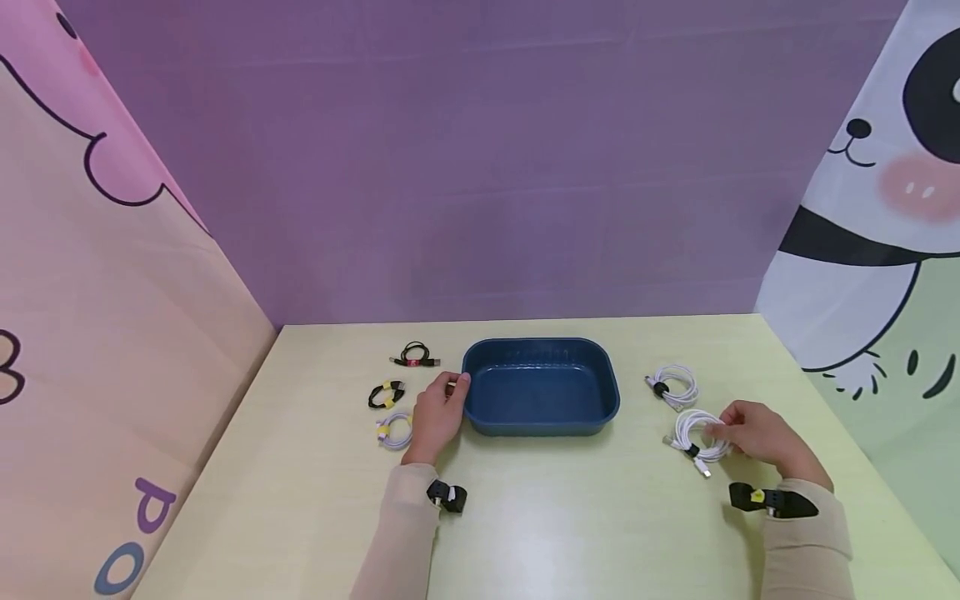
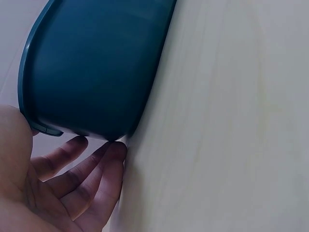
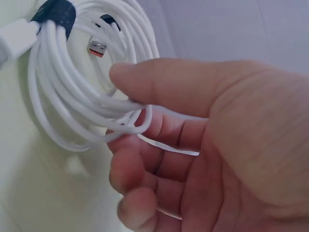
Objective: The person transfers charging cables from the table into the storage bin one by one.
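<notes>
My left hand holds the left rim of a dark blue plastic basin, thumb at the rim and fingers against the outer wall. To the right, my right hand pinches the nearer coiled white USB cable between thumb and fingers. A black strap binds that coil, and part of the loop passes behind the thumb. Just beyond it lies another coiled white cable, also with a black strap; its USB plug shows through the held coil in the right wrist view.
Left of the basin lie a black cable with a red tie, a black cable with a yellow tie and a white cable with a yellow tie. All are on a pale wooden table. A purple backdrop rises behind.
</notes>
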`<state>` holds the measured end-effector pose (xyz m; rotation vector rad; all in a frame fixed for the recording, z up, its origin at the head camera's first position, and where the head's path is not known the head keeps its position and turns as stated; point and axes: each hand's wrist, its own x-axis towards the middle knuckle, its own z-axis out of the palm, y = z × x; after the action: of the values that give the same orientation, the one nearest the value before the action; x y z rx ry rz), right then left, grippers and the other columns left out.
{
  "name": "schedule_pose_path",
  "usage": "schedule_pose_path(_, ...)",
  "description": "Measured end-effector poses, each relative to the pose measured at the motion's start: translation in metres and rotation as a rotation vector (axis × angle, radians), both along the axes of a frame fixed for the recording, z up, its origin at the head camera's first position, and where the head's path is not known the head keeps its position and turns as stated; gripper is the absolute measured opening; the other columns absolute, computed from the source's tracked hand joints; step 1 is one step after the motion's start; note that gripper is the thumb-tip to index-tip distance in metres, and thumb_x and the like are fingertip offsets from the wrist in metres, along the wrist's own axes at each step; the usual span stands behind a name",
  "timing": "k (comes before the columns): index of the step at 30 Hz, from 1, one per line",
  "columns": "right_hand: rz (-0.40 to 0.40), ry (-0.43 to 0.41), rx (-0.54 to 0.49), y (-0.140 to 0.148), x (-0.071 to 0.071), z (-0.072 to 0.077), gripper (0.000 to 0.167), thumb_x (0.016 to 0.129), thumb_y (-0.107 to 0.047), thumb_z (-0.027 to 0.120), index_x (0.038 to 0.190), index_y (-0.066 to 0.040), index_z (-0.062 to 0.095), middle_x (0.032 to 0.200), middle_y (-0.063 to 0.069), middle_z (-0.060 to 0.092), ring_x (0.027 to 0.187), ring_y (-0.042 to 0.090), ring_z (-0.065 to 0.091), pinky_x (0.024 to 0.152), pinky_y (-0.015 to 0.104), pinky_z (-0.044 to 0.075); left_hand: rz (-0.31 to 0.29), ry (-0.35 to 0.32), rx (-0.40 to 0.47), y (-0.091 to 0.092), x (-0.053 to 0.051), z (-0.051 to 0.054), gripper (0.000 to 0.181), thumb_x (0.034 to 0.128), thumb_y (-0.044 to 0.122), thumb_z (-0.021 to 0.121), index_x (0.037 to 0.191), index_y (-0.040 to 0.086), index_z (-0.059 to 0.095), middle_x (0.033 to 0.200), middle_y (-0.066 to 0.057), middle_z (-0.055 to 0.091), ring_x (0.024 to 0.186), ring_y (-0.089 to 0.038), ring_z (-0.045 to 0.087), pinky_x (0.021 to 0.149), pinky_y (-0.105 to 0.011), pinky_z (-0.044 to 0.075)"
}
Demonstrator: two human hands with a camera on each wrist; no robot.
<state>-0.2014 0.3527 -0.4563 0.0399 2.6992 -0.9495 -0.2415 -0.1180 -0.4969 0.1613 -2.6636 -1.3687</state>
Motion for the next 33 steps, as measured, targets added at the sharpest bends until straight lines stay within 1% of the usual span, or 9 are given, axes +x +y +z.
schedule_pose_path(6, 0.009, 0.001, -0.023, 0.0003, 0.0008, 0.003, 0.033, 0.097, -0.029, 0.071, 0.096, 0.0, 0.055, 0.071, 0.0, 0.053, 0.066, 0.016, 0.051, 0.059, 0.029, 0.039, 0.004, -0.007, -0.006, 0.0004, -0.0002, 0.0005, 0.041, 0.1061, 0.047, 0.05, 0.12, 0.014, 0.071, 0.099, -0.006, 0.073, 0.09, -0.024, 0.065, 0.079, -0.037, 0.048)
schedule_pose_path(15, 0.021, 0.024, -0.045, 0.0002, 0.0011, 0.0035, 0.029, 0.097, -0.024, 0.07, 0.102, 0.002, 0.057, 0.074, 0.002, 0.055, 0.067, 0.017, 0.054, 0.059, 0.029, 0.044, 0.002, -0.008, -0.005, 0.0009, -0.001, 0.0009, 0.041, 0.106, 0.047, 0.05, 0.119, 0.014, 0.071, 0.099, -0.006, 0.073, 0.09, -0.024, 0.065, 0.079, -0.037, 0.048)
schedule_pose_path(20, 0.029, 0.036, -0.054, -0.0017, 0.0022, 0.0042, 0.028, 0.098, -0.023, 0.07, 0.102, 0.002, 0.057, 0.073, 0.003, 0.055, 0.066, 0.016, 0.055, 0.059, 0.029, 0.046, 0.002, -0.003, -0.006, 0.0006, -0.0015, 0.0007, 0.041, 0.1061, 0.047, 0.05, 0.119, 0.014, 0.071, 0.098, -0.006, 0.073, 0.09, -0.024, 0.065, 0.079, -0.037, 0.048)
schedule_pose_path(27, 0.039, 0.061, -0.064, -0.0039, 0.0039, 0.0073, 0.026, 0.098, -0.019, 0.069, 0.103, 0.003, 0.057, 0.074, 0.003, 0.057, 0.065, 0.014, 0.055, 0.058, 0.028, 0.049, 0.0, 0.019, 0.005, 0.0004, 0.0001, 0.0, 0.039, 0.1061, 0.043, 0.052, 0.118, 0.012, 0.071, 0.096, -0.007, 0.073, 0.086, -0.023, 0.066, 0.075, -0.036, 0.048)
schedule_pose_path(33, 0.042, 0.073, -0.069, -0.0048, 0.0031, 0.0075, 0.027, 0.098, -0.019, 0.069, 0.105, 0.004, 0.057, 0.075, 0.003, 0.057, 0.065, 0.014, 0.055, 0.059, 0.028, 0.049, -0.004, 0.001, -0.002, 0.0, -0.0016, -0.0005, 0.041, 0.1062, 0.046, 0.05, 0.12, 0.013, 0.07, 0.099, -0.007, 0.073, 0.089, -0.024, 0.066, 0.079, -0.037, 0.049)
